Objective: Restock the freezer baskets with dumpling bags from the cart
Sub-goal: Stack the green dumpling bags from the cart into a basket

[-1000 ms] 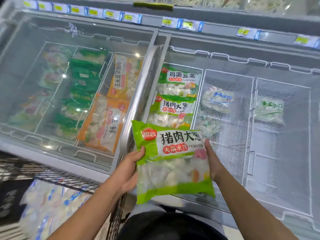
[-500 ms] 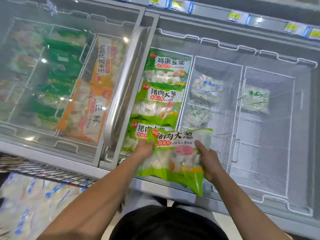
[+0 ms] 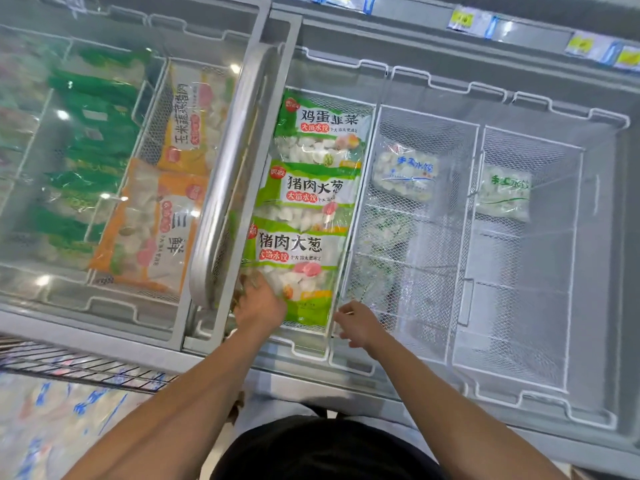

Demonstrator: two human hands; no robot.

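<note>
- Green-and-white plastic, the nearest bag (image 3: 294, 268) lay in the wire basket (image 3: 360, 216) at centre frame, its top edge overlapping the second bag (image 3: 308, 192), with a third bag (image 3: 322, 133) behind that.
- The left hand (image 3: 258, 306) rested on the nearest bag's lower left corner with fingers bent down onto it; whether they pinched the plastic or only pressed it could not be told, because the fingertips were blurred.
- The right hand (image 3: 356, 323) hung just beside the basket's near right corner, fingers loosely curled and holding nothing, apart from the bag.
- Risk: the bag looked slick and lumpy, so a push from one corner only would probably skew it against the wire wall or ride it further up over the second bag.
- Risk: the bag's lower edge sat close to the basket's front rim; a careless tug could likely drag it up over that rim.
- Risk: the sliding lid (image 3: 239, 168) stood just left of the left hand, and a wrist drawn back quickly might knock its curved handle.
- Risk: the neighbouring basket (image 3: 474, 237) to the right held only a blue-printed bag (image 3: 405, 171), so later bags might be dropped in the wrong compartment.
- The cart (image 3: 79, 367) with more bags (image 3: 52, 420) sat at lower left, so restocking seemed far from finished.
</note>
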